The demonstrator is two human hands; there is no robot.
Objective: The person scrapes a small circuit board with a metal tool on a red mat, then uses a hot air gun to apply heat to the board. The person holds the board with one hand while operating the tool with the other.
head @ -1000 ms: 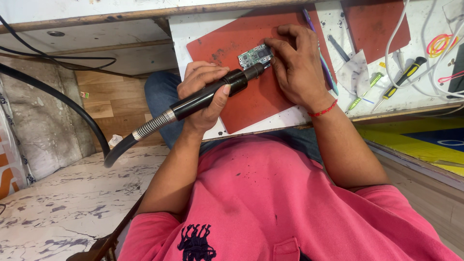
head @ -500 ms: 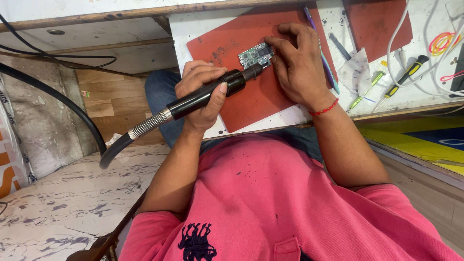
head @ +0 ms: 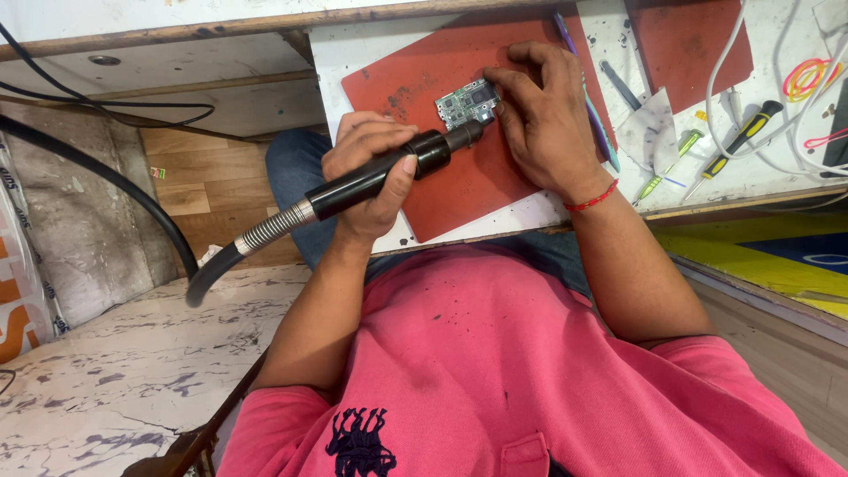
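Left hand (head: 375, 168), grip clamped on black hot-air handpiece (head: 389, 172); nozzle tip hidden at circuit board (head: 465, 103). Right hand (head: 543, 110) pins the board on red mat (head: 459, 177); fingertips partly conceal its edge.

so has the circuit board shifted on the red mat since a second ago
No, the circuit board sits at the same spot on the red mat.

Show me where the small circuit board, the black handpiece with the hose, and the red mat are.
circuit board (head: 464, 103), head view, on the middle of its green face.
black handpiece (head: 353, 185), head view, on the barrel gripped by the left hand (head: 371, 172).
red mat (head: 459, 185), head view, on a bare part near its lower edge.
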